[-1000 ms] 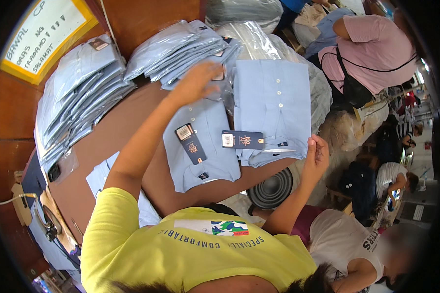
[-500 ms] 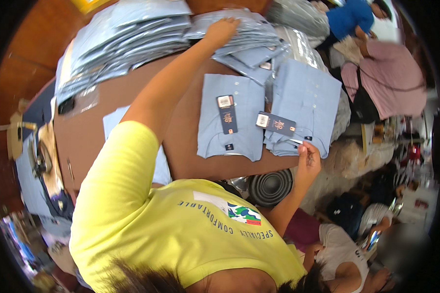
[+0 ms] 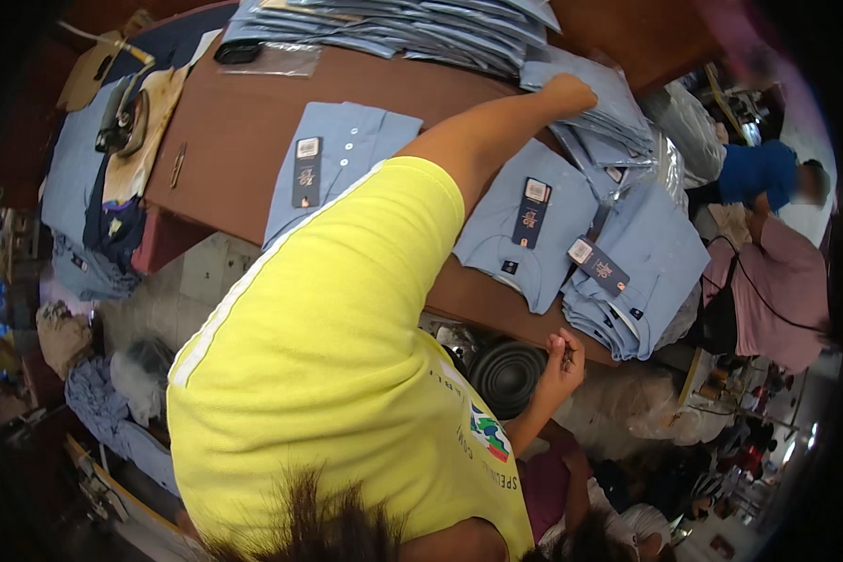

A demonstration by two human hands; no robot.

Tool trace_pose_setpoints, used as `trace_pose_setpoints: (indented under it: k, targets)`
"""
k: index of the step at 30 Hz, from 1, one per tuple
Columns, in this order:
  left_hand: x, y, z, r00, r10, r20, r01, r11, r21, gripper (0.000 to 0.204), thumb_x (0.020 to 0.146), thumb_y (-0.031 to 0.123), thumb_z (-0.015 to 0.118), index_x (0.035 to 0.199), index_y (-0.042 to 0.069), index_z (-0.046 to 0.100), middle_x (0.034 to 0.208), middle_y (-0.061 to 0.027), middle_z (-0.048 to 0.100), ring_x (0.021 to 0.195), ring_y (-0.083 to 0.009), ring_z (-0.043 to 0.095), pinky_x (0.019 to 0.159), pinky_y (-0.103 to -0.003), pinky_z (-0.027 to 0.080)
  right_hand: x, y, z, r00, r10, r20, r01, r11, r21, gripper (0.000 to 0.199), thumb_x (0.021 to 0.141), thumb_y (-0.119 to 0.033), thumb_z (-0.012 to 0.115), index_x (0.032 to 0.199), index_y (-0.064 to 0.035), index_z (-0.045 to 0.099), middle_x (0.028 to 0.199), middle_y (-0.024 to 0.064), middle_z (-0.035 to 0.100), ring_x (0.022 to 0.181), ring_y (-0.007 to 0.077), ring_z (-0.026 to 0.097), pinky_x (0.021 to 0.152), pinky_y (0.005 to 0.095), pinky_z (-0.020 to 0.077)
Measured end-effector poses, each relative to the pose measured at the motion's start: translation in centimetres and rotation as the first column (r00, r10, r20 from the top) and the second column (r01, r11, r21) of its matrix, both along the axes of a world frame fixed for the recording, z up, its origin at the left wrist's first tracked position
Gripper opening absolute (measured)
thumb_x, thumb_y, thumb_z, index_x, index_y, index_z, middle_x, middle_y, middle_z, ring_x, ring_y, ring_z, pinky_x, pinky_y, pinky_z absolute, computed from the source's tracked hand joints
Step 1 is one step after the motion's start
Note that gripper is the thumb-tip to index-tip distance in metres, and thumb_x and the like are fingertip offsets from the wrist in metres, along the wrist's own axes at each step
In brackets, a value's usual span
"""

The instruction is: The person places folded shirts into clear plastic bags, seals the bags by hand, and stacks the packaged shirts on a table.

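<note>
On the brown worktop (image 3: 234,140) a folded blue shirt (image 3: 337,159) lay at the left with a dark hangtag (image 3: 306,171). The left hand (image 3: 567,94) pressed into the bagged shirt pile (image 3: 609,131), grip hidden, I think: soft, slippery film, best taken by the folded edge. The right hand (image 3: 562,365) hung loosely curled, apparently empty, below the edge.

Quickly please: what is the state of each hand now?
Left hand: closed on the bagged shirts.
Right hand: fingers curled, nothing visibly held, beside the table edge.

One head-worn fisheye looks steeply down — close over the brown table (image 3: 234,140).
</note>
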State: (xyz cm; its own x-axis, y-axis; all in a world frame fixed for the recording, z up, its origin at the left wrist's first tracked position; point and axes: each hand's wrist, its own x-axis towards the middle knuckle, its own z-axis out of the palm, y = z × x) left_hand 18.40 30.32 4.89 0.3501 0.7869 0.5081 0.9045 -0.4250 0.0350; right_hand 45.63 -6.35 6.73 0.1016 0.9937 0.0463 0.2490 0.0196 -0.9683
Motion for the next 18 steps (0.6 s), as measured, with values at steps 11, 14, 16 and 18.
trace_pose_setpoints:
  k: [11,14,16,18]
  targets:
    - [-5.2,-12.6,8.4,0.893,0.044,0.449,-0.221,0.909,0.352,0.013,0.075,0.012,0.054,0.084,0.012,0.063,0.077,-0.0061,0.066,0.071,-0.0264,0.065,0.061,-0.038,0.051,-3.0,-1.1,-0.2,0.983,0.179,-0.038,-0.179,0.984,-0.009,0.015,0.090,-0.007,0.055,0.100,0.0032,0.058,0.089,0.0056,0.059,0.081,0.0099,0.057,0.074,0.0218,0.0477]
    - [-10.5,-19.4,10.6,0.788,-0.025,0.615,-0.285,0.871,0.401,0.013,0.074,0.021,0.063,0.077,0.009,0.067,0.071,-0.0116,0.065,0.069,-0.0269,0.064,0.058,-0.038,0.050,-4.7,-1.4,-0.9,0.965,0.258,-0.037,-0.260,0.965,-0.045,0.014,0.090,-0.007,0.055,0.100,0.0022,0.059,0.089,0.0049,0.059,0.081,0.0093,0.057,0.073,0.0213,0.0469]
    - [-14.5,-25.1,12.0,0.719,0.023,0.694,-0.314,0.903,0.295,0.019,0.075,0.023,0.066,0.084,0.006,0.069,0.075,-0.0112,0.067,0.067,-0.0218,0.064,0.060,-0.031,0.049,-6.7,-1.5,-1.3,0.950,0.305,-0.071,-0.309,0.949,-0.056,0.014,0.089,-0.007,0.056,0.100,0.0016,0.059,0.088,0.0040,0.060,0.080,0.0085,0.056,0.072,0.0209,0.0458]
    - [-18.7,-31.4,13.1,0.552,0.198,0.810,-0.297,0.954,-0.030,0.020,0.078,0.019,0.067,0.094,0.006,0.069,0.081,-0.0035,0.067,0.074,-0.0101,0.060,0.069,-0.024,0.047,-9.0,-1.6,-1.6,0.927,0.371,-0.054,-0.373,0.926,-0.052,0.014,0.089,-0.007,0.057,0.100,0.0016,0.060,0.087,0.0034,0.060,0.080,0.0081,0.056,0.072,0.0207,0.0446]
